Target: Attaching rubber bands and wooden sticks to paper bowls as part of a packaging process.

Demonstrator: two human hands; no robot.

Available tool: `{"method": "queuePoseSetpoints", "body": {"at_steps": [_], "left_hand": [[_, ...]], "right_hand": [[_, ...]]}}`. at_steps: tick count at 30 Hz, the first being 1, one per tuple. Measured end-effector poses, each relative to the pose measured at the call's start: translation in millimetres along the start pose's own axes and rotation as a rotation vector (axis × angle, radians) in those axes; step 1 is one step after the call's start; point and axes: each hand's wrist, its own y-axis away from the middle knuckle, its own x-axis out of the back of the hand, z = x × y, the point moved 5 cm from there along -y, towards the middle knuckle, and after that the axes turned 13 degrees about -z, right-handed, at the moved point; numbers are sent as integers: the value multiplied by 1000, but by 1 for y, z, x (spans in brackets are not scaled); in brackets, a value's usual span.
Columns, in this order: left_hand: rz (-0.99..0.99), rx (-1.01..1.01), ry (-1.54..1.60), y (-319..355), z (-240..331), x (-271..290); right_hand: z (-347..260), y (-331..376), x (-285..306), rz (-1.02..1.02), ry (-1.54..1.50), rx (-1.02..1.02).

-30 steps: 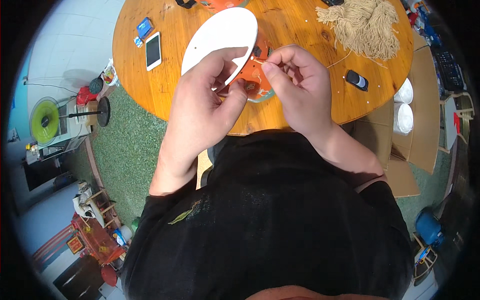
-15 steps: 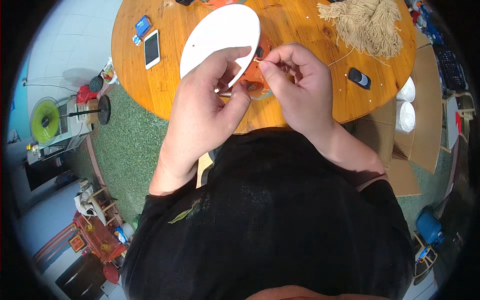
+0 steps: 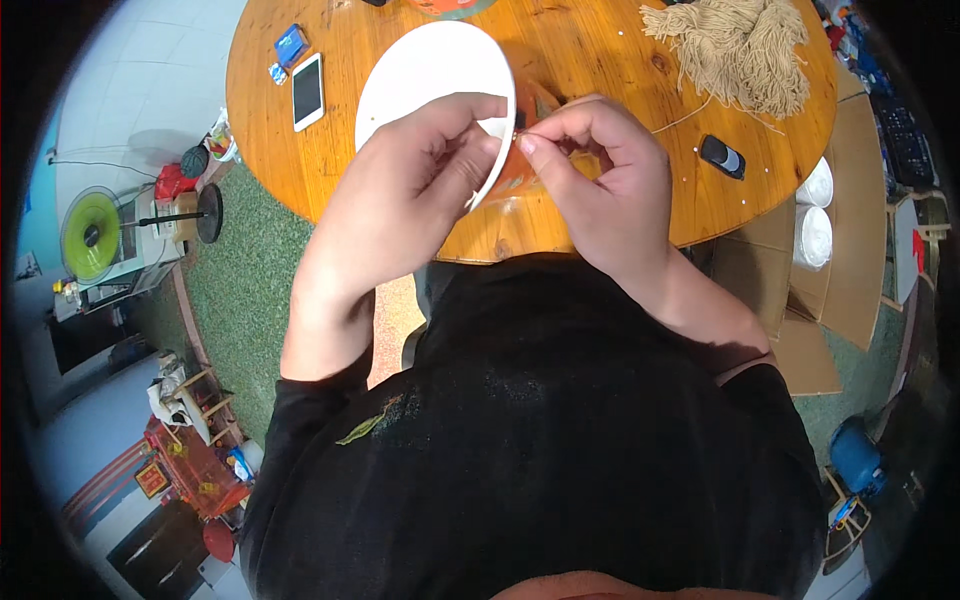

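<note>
A white round disc (image 3: 430,75) is tilted up over the near part of the table. My left hand (image 3: 415,185) grips its lower right edge, thumb and fingers closed about the rim. Just right of that rim, my right hand (image 3: 620,185) pinches a thin light cord end (image 3: 521,135) between thumb and forefinger; only a tiny bit of it shows. An orange patterned surface (image 3: 532,98) appears behind the disc, mostly hidden by the disc and my hands.
A heap of beige cord (image 3: 745,55) lies far right on the round wooden table (image 3: 590,60), trailing a strand. A black oval device (image 3: 722,157), a white phone (image 3: 308,92) and a blue box (image 3: 291,45) lie there too. A cardboard box (image 3: 850,210) stands right.
The disc has shifted slightly down and left. My left thumb has moved up to the rim, and the cord end that showed earlier is now mostly covered by my right fingertips.
</note>
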Motion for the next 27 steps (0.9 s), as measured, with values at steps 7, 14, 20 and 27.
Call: {"method": "queuePoseSetpoints", "body": {"at_steps": [7,14,20,27], "left_hand": [[-60,-54,-103,-5,-2,-1],[-15,-93,-24,-2,-1,-5],[-37,-75,137,-1,-6,-9],[-80,-88,198,-4,-8,-11]], "right_hand": [[-5,2,3,-34,40,26],[-7,5,8,-9,11,16],[-7,8,7,-93,-12,-34],[-22,3,15,-91,183,30]]}}
